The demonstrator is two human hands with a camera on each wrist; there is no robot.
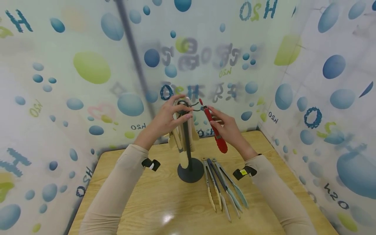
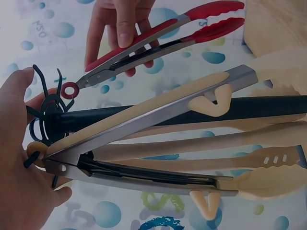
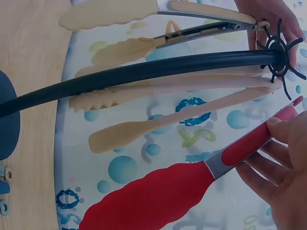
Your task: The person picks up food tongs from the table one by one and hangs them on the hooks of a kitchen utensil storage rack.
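Closest in, we're seeing three pairs of tongs lying on the wood-grain surface, just right of the black utensil stand. With our right hand we're grasping red tongs, their loop at a hook, can't tell if it's on. Our left hand is gripping the stand's top, fingers around it. Beige utensils are hanging there, bubble-print backdrop behind.

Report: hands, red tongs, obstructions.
Left hand gripping top of black round-based hook stand. Right hand holding red-and-silver metal tongs at the hooks, attachment unclear. Cream metal tongs hanging nearby, not plainly blocking.
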